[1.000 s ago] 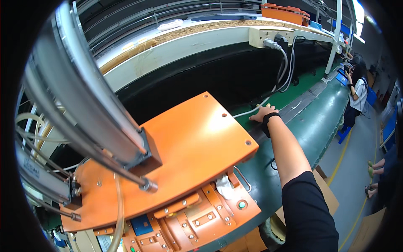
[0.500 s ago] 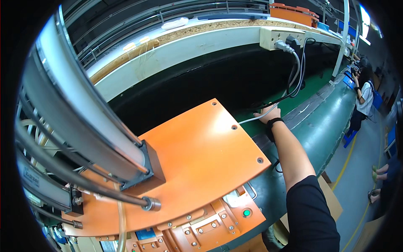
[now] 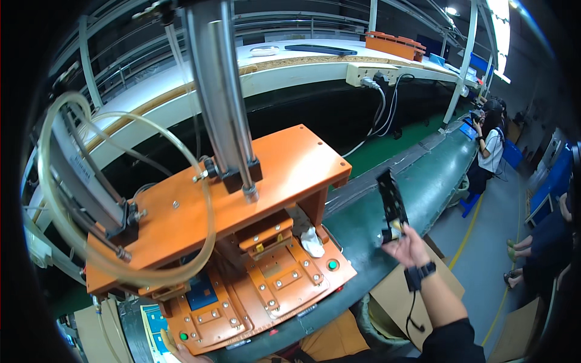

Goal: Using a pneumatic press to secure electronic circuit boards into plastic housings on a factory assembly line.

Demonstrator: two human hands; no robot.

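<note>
My right hand [image 3: 409, 244] is raised over the green conveyor belt [image 3: 433, 178] and grips the lower end of a flat black rectangular part [image 3: 391, 203], which stands almost upright. A black band sits on that wrist. To the left stands an orange press fixture with a top plate [image 3: 275, 181] and a base plate [image 3: 284, 281]. A blue piece [image 3: 203, 296] lies in the base's left nest. Only a sliver of my left hand [image 3: 172, 349] shows at the lower edge, by the fixture's left green button [image 3: 183, 336].
A second green button [image 3: 331, 264] and a white rag [image 3: 311, 242] sit on the base's right side. Clear tubing [image 3: 57, 157] loops at the left around metal columns [image 3: 221, 91]. A cardboard box [image 3: 393, 296] stands below the belt. Another person [image 3: 487, 148] stands further along the line.
My right hand was stretched far out onto the belt; it has now drawn back toward me and holds the black part up. The view has swung down onto the fixture.
</note>
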